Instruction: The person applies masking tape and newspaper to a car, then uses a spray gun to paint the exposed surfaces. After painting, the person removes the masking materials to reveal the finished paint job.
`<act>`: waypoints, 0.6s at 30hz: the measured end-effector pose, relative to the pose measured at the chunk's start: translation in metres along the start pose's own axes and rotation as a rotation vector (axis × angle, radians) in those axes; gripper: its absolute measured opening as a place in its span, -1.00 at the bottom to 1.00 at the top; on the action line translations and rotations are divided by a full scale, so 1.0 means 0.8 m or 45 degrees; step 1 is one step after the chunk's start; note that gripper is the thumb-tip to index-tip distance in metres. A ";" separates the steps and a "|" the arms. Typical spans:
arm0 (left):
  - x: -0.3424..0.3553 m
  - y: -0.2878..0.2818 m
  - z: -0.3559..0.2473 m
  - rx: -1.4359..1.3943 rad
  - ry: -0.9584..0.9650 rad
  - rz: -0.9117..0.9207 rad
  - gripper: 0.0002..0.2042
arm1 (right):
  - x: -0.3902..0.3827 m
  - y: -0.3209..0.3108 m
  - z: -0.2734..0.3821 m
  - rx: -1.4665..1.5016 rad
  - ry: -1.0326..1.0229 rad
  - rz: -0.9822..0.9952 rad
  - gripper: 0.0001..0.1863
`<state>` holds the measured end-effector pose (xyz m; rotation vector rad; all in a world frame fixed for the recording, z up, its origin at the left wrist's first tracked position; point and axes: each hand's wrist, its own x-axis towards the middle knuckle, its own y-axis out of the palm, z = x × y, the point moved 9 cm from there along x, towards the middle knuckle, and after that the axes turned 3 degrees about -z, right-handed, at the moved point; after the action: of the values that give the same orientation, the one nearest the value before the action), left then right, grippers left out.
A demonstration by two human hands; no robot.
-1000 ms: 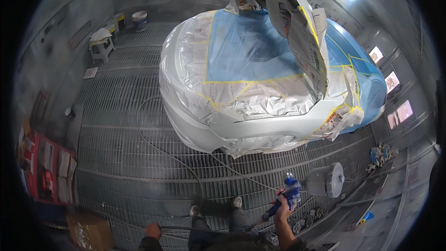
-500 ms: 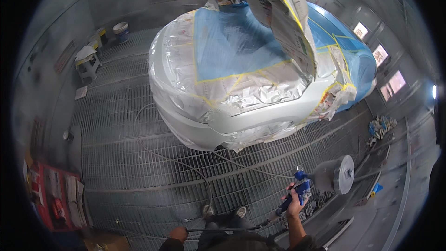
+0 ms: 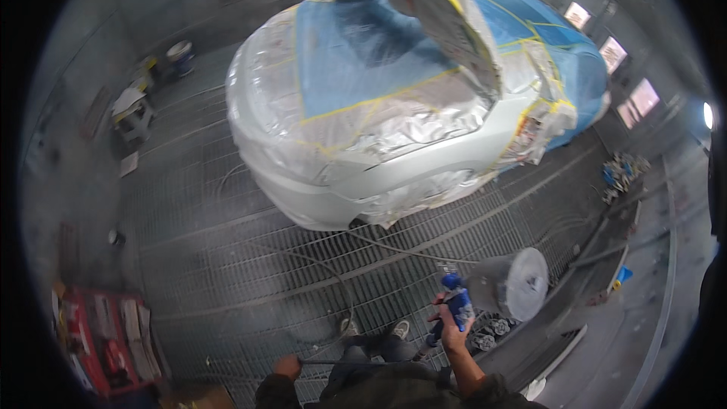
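Observation:
My right hand (image 3: 453,331) grips a blue spray gun (image 3: 459,303) at the lower middle, with a large grey cup (image 3: 506,284) on its right side. My left hand (image 3: 288,368) is closed on a dark hose (image 3: 326,362) that crosses low in front of my legs. Beyond them stands a pale car (image 3: 413,155), wrapped over much of its body in newspaper, blue film (image 3: 363,60) and yellow tape, with an upright papered panel (image 3: 447,23) above it.
Grated floor (image 3: 189,257) with loose hoses surrounds the car. A red cart (image 3: 106,341) is at lower left, a stool (image 3: 130,115) and buckets (image 3: 180,57) at back left. Crumpled waste (image 3: 627,174) and long panels (image 3: 553,360) lie along the right wall, below bright windows (image 3: 638,101).
The view has shifted, with the car sliding left and up in it. The gun first swung right and has come back leftward. My left hand appears farther right than before, still on the hose.

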<state>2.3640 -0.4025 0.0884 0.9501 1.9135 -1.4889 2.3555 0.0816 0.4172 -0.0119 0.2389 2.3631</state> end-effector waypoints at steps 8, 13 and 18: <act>-0.002 0.021 -0.032 -0.010 0.062 -0.109 -0.75 | 0.017 -0.047 0.016 0.020 -0.079 -0.243 -0.70; 0.000 0.024 -0.049 -0.020 0.099 -0.138 -0.77 | 0.013 -0.059 0.020 0.009 -0.102 -0.251 -0.69; 0.004 0.021 -0.050 -0.014 0.070 -0.170 -0.78 | 0.002 -0.038 0.027 -0.031 -0.115 -0.117 -0.74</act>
<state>2.3759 -0.3606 0.0858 0.8820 2.0580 -1.5394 2.3763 0.1080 0.4334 0.0711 0.1625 2.2685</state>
